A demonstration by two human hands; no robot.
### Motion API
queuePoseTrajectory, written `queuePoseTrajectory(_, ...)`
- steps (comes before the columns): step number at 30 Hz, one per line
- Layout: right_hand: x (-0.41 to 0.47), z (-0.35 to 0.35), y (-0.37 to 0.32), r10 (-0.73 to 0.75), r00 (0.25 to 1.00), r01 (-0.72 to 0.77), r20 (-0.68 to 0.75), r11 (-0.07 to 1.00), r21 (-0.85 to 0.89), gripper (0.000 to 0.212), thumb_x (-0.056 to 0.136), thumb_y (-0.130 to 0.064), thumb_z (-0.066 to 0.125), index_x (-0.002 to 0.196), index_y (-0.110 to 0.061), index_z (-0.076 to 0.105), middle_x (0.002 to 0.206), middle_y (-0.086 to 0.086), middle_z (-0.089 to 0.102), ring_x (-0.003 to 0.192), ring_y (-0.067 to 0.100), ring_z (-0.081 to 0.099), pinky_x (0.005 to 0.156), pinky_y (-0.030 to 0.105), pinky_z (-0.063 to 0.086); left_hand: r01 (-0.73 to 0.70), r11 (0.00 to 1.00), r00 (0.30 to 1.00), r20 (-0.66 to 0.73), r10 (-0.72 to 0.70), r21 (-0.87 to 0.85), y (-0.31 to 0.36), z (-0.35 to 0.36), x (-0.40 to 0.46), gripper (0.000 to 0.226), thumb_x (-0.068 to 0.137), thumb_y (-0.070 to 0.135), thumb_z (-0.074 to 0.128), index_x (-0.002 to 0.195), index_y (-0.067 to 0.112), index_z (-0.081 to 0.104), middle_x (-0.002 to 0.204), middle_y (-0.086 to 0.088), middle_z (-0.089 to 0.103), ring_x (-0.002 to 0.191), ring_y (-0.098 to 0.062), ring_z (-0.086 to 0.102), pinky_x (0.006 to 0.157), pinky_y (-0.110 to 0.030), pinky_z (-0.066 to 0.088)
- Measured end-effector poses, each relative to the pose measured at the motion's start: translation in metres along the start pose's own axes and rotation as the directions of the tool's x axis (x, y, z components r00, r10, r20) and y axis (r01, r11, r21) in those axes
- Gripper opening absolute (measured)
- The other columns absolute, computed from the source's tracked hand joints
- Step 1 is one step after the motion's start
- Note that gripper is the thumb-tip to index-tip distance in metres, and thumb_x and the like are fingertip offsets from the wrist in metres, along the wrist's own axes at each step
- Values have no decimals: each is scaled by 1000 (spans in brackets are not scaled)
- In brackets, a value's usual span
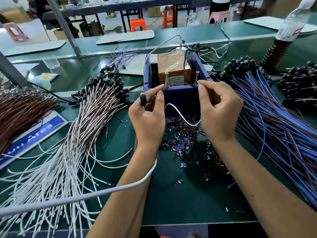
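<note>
Green bench [188, 203], blue "Area" sign [39, 133], L hand [147, 117] & R hand [220, 109] pinching white wire [180, 115] ends.

Blue sign [32, 134] flat on the desk [180, 194], left side: reads "Area", word before it cut off. Orange box [173, 69] label print too small to read.

Left hand [147, 117], right hand [221, 109]: bare, short-nailed.
</note>
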State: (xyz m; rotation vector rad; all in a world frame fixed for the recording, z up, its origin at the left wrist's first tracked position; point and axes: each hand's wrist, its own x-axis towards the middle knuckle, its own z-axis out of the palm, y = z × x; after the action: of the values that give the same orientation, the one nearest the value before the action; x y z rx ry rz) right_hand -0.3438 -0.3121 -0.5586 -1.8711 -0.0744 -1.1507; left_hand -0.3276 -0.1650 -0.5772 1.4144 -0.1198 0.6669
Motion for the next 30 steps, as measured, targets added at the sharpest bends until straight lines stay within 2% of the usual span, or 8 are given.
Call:
queuePoseTrajectory(6, -1, 1, 0, 37, 999, -37, 14, 999, 16, 16, 101, -14, 66, 105, -8, 80, 94, -3, 73, 89, 8, 69, 81, 25, 56, 8, 1000, 1000, 2, -8, -8, -1, 0, 0, 16, 99, 4, 64, 107, 4, 78, 72, 9, 65, 62, -3, 52, 65, -21, 42)
queuePoseTrajectory(12, 0, -1, 1, 60, 998, -62, 36, 998, 34, 17, 101, -15, 66, 104, -7, 80, 92, -1, 74, 88, 11, 69, 80, 27, 56, 1, 1000, 1000, 2, -1, -6, 2, 0, -1, 16, 99, 4, 64, 105, 6, 79, 73, 6, 66, 62, -8, 51, 62, -22, 42)
queuePoseTrajectory(16, 0, -5, 2, 44, 999, -45, 25, 998, 45, 16, 101, -14, 65, 103, -8, 80, 91, -1, 73, 86, 10, 68, 77, 25, 54, -12, 1000, 1000, -15, 12, -7, 4, -2, -2, 15, 98, 6, 65, 102, 7, 79, 72, 10, 66, 63, -7, 54, 62, -23, 44)
queuePoseTrajectory(19, -1, -5, 2, -3, 1000, 2, 28, 1000, 26, 14, 101, -14, 66, 101, -9, 80, 89, -2, 72, 83, 10, 67, 73, 23, 52, -31, 1000, 999, -22, 31, 0, 8, -3, -2, 15, 96, 7, 66, 98, 12, 79, 74, 9, 70, 66, -10, 60, 63, -28, 50)
queuePoseTrajectory(21, -1, -3, 2, -20, 1000, 20, 25, 1000, 6, 14, 100, -14, 68, 99, -8, 80, 86, -2, 71, 79, 9, 66, 71, 21, 51, -39, 999, 999, -32, 40, 16, 9, -2, -3, 13, 94, 7, 68, 95, 13, 79, 77, 6, 73, 70, -13, 66, 68, -32, 55)
queuePoseTrajectory(23, 1, -1, 3, -21, 1000, 21, 0, 1000, -21, 13, 98, -14, 70, 95, -6, 80, 84, -1, 71, 77, 10, 65, 70, 22, 51, -53, 997, 996, -64, 57, 54, 9, 0, -2, 11, 92, 5, 70, 92, 12, 79, 77, 3, 74, 71, -14, 68, 71, -30, 57)
queuePoseTrajectory(27, 4, 0, 5, -54, 998, 51, -37, 995, -86, 13, 97, -15, 71, 89, -7, 79, 80, -2, 69, 72, 11, 63, 67, 18, 46, -79, 984, 981, -164, 106, 163, 9, 3, 2, 9, 90, 8, 74, 84, 15, 76, 71, 1, 72, 66, -21, 68, 69, -32, 57)
queuePoseTrajectory(30, 4, 0, 6, -61, 997, 56, -49, 994, -96, 14, 96, -16, 71, 87, -8, 78, 78, -1, 69, 70, 10, 61, 65, 19, 46, -106, 973, 972, -187, 145, 203, 10, 5, 2, 11, 89, 9, 75, 83, 18, 75, 69, 4, 71, 63, -18, 67, 67, -28, 56)
